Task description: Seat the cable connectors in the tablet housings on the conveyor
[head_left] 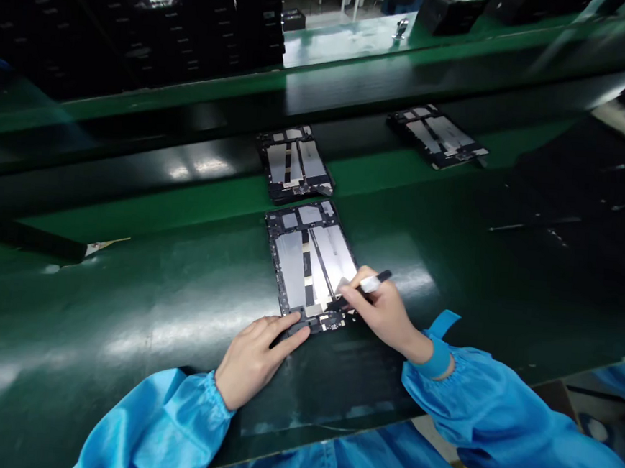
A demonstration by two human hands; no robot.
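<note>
Tablet frame [304,262] lying on green conveyor belt [122,313], two more frames [293,162] farther along.
Left hand [258,359] open, fingers on frame's near edge; right hand [385,315] closed on marker [372,285], over frame's corner.

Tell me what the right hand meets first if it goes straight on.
The right hand would probably meet the dark central strip of the tablet frame first, though depth is unclear.

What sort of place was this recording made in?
Probably a factory electronics assembly line: a green conveyor belt carries tablet-like frames, the right hand holds a marker, the sleeves look like a blue work smock, and black trays stand stacked behind.
</note>
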